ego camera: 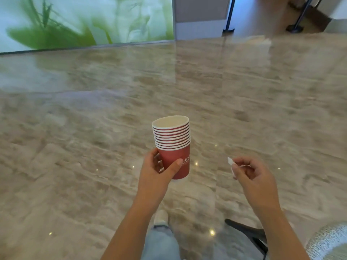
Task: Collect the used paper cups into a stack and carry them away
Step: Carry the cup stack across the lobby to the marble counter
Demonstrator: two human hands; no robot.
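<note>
My left hand (156, 170) grips a stack of several red paper cups (173, 145) with white rims, held upright in front of me above the floor. The top cup looks empty inside. To the right, my right hand (252, 174) is curled, pinching a small white scrap of paper (231, 164) between thumb and fingers. The two hands are apart, with a gap between the scrap and the cups.
Glossy beige marble floor (93, 119) stretches ahead. A lit green-and-white wall panel (84, 19) stands at the far left, a grey pillar (201, 15) beside it, black stanchion posts (294, 27) at the far right. A black chair leg (247, 233) is near my feet.
</note>
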